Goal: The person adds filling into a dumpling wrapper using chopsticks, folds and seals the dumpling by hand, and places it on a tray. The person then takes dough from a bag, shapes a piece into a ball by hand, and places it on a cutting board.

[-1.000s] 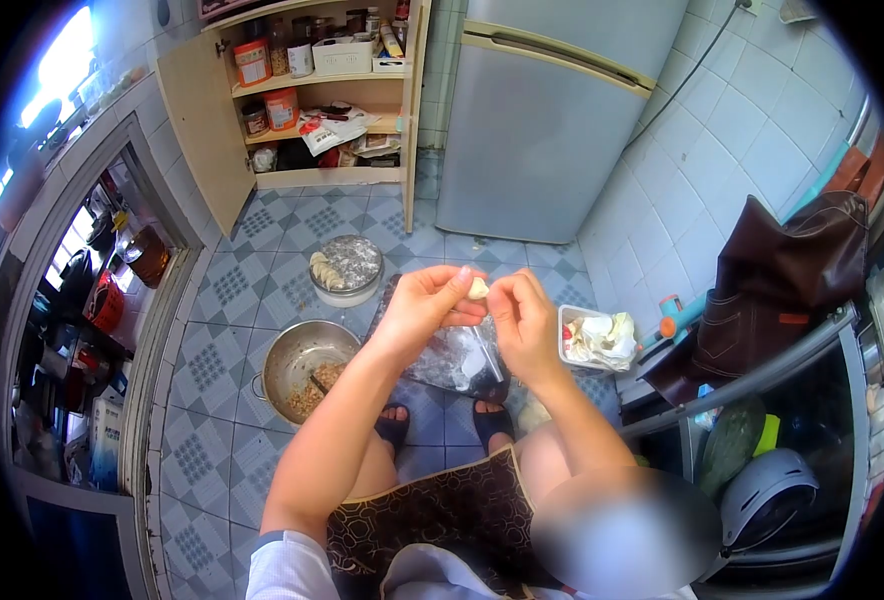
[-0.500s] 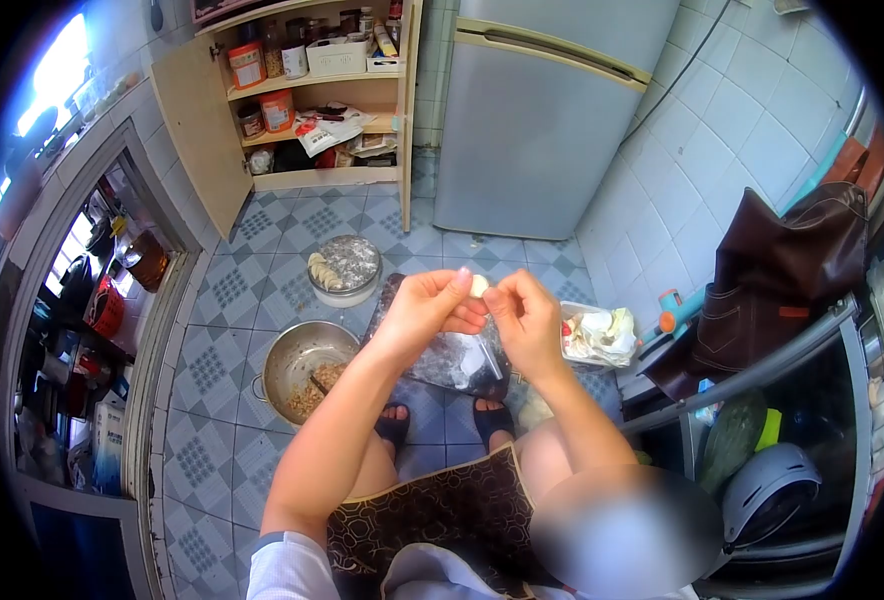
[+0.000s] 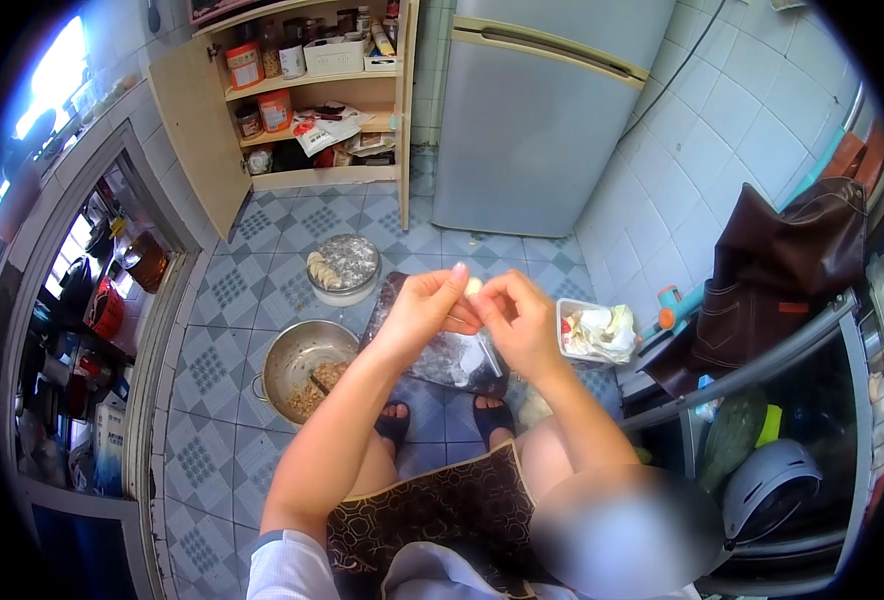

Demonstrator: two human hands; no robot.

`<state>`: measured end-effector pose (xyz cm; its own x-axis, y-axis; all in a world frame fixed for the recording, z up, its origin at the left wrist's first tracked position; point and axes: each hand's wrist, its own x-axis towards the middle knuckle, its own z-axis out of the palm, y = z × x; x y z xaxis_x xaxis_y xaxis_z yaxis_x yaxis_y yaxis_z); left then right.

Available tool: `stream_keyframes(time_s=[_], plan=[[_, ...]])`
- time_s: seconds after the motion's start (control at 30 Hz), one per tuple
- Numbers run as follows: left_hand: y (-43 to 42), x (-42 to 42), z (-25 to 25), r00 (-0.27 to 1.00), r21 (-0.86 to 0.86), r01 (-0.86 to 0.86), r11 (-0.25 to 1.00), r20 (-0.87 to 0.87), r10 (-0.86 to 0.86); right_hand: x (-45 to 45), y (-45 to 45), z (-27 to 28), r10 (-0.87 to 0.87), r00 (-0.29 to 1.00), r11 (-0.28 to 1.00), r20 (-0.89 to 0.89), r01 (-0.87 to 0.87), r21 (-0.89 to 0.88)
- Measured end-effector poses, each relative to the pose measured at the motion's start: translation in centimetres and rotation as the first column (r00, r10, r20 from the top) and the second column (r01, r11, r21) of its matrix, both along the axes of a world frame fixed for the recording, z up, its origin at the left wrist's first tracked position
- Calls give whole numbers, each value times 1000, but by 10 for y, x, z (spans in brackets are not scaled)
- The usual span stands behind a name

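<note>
Above a flour-dusted dark board, both hands pinch the edges of a small pale dumpling, mostly covered by the fingers. My left hand is closed on its left side, thumb on top. My right hand has its thumb and fingertips pressed together on the right side. Several finished dumplings lie in a row on a floured round tray on the floor. A metal bowl with chopped filling and a dark utensil stands left of the board.
A white bin holding crumpled waste is right of the board. Behind stand an open cupboard and a fridge. A brown bag hangs at the right, above a rack with a helmet.
My right fingers have shifted slightly left and closed further over the dumpling, so less of it shows. My left hand has barely moved.
</note>
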<state>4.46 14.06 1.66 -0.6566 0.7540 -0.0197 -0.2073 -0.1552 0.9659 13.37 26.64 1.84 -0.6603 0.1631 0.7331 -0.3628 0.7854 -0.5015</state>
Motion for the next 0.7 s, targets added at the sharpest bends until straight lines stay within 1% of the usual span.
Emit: stream_keyframes(time_s=[0.07,0.1,0.17,0.2,0.27,0.3,0.37,0.4,0.47,0.5,0.53,0.6,0.63,0.7], plan=[[-2,-1,0,996,3,82,997,-20,-81,1,0,-2,19,981,949,192,43,-311],[-1,-1,0,996,3,82,997,-19,-81,1,0,-1,19,981,949,192,43,-311],[-1,0,0,993,9,120,993,-16,-119,-2,-2,3,177,982,932,64,-146,-333],[0,-1,-1,993,8,118,993,-16,-118,-2,-2,2,178,982,931,63,-147,-334],[1,-3,-5,979,80,128,989,148,-139,-3,-2,1,84,996,980,-7,-84,-182],[4,-5,-9,979,79,129,988,148,-139,-4,-2,0,83,996,980,-7,-83,-183],[8,-8,-15,864,360,160,919,400,-307,-6,-1,0,1,993,1000,-120,-2,-3],[9,-8,-14,864,360,158,920,400,-305,-6,-3,1,3,993,1000,-120,-3,-3],[11,-5,-10,645,589,153,793,549,-532,-7,-9,5,30,982,987,-184,-1,158],[12,-4,-10,623,577,108,810,596,-507,-9,-12,0,32,980,984,-195,4,177],[12,-3,-10,624,575,105,812,597,-504,-9,-14,-2,33,980,985,-195,1,175],[13,-3,-7,628,645,66,761,565,-534,-8,-17,-1,26,991,992,-128,-10,128],[13,-4,-7,630,646,65,761,565,-533,-8,-18,1,29,991,992,-129,-13,129],[14,-6,-7,597,687,-36,725,597,-536,-7,-17,5,55,993,990,-104,-40,135]])
